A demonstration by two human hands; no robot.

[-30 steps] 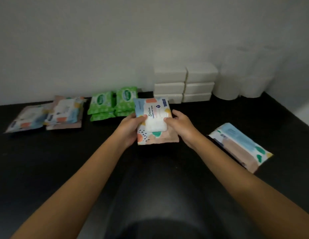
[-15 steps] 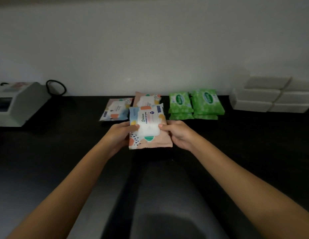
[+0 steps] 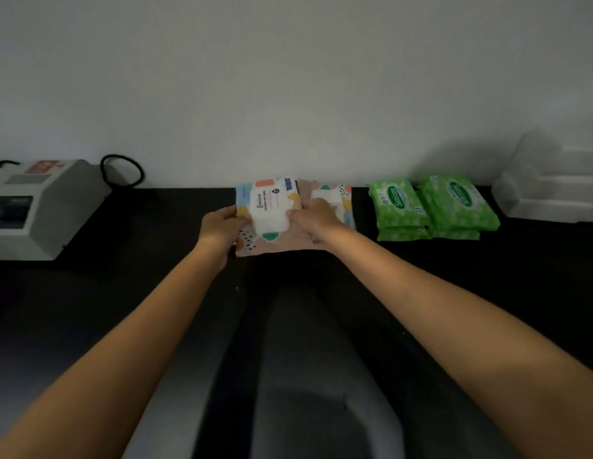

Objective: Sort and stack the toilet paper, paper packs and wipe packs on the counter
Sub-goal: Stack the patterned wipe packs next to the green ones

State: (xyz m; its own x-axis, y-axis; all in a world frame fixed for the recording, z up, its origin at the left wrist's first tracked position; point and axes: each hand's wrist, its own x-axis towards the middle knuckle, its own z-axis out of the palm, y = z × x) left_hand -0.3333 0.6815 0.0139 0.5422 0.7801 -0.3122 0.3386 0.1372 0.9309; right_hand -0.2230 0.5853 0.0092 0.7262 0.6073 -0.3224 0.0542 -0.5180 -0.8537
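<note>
Patterned wipe pack (image 3: 270, 207), centre frame: smooth plastic film. Green packs (image 3: 401, 203), right: glossy film. Counter (image 3: 139, 286): black, sheeny.

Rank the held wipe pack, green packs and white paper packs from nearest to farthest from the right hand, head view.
1. Held wipe pack: gripped by the right hand, centre.
2. Green packs: just right of it.
3. White paper packs: far right, by the wall.
</note>
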